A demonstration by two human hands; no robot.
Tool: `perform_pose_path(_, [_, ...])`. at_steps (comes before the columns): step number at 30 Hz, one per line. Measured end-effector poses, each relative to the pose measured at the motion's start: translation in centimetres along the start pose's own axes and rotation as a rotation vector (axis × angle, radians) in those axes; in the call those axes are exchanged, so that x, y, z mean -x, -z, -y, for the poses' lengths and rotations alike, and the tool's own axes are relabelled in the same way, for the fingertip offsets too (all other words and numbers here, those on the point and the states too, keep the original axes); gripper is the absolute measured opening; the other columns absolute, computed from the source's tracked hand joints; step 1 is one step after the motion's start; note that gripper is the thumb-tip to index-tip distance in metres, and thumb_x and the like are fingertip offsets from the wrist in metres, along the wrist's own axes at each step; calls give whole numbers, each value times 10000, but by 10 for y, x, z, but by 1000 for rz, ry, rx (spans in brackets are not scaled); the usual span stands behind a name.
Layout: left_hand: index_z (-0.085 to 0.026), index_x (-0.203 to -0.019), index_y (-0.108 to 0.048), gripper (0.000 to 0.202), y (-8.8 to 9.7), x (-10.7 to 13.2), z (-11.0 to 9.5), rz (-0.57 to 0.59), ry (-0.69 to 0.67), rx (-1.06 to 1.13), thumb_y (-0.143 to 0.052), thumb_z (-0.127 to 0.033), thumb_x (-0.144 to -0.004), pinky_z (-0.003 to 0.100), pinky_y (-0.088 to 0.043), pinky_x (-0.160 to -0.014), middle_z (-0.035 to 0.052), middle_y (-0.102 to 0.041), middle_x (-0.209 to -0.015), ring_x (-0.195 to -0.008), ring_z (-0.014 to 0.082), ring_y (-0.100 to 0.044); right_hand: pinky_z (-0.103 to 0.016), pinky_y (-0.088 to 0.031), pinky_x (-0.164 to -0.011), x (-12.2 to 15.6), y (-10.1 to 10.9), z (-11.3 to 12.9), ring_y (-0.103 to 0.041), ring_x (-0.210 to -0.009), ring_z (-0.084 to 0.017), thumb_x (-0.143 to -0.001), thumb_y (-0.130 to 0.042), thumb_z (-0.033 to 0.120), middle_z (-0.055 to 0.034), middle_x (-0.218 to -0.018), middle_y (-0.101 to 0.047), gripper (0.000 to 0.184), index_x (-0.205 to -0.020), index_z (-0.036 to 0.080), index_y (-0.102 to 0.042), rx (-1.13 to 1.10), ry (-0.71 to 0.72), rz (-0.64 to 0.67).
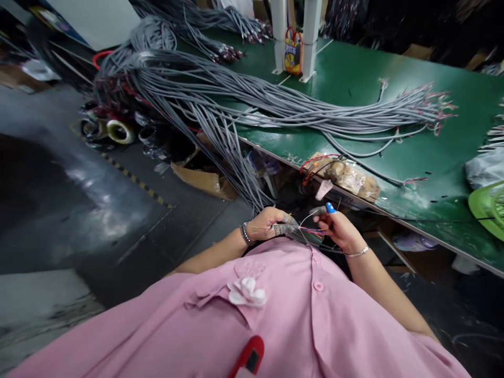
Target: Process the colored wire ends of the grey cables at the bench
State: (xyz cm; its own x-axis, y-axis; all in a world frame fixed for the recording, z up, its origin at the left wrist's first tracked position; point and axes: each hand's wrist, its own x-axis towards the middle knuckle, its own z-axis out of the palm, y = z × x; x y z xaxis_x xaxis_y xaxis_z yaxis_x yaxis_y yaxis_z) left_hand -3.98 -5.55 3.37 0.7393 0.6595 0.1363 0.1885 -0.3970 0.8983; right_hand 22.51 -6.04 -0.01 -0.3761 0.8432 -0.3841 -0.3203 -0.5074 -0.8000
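Just in front of my pink shirt, my left hand (272,222) pinches the end of a grey cable between fingers wrapped in grey coverings. Thin coloured wires (311,230), red, blue and white among them, fan out from that end toward the right. My right hand (339,229), with a blue cover on the thumb and a grey one on a finger, is closed on these wires. A single white wire runs up toward its covered finger. My palms hide the exact grip on each side.
A thick bundle of grey cables (275,97) lies across the green table (354,68) and hangs over its near edge. A taped cardboard piece (346,176) sits on that edge. At right is a green basket (488,210); wire spools (120,131) stand at left.
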Motion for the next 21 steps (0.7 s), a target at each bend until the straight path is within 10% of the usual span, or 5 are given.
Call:
perform_pose_path(8, [-167,-955,-759,290,-6,3,12,40,-45,-205,-591,-392,-883,212,-441,-686,87,-737,-811,-727,154,-662,-213,-365,-511,25,-40,18,-453,-556,-83,-680,-809,488,3,-653,-622,382,-766,135,-691,460,14,259])
perform_pose_path(16, [-138,-944,-765,348,0,5,7,47,-54,33,-624,-446,-867,220,-481,-706,110,-743,-822,-742,163,-678,-189,-175,-377,10,-13,18,-306,-433,-46,-665,-812,468,35,-535,-519,389,-625,170,-565,296,169,-323])
perform_pose_path(21, [-87,-911,-749,412,6,4,-1,-67,-12,104,-604,-472,-885,218,-489,-606,117,-714,-736,-629,137,-635,-185,-112,-366,3,6,15,-211,-418,-31,-716,-778,491,45,-565,-485,375,-695,166,-594,111,190,-342])
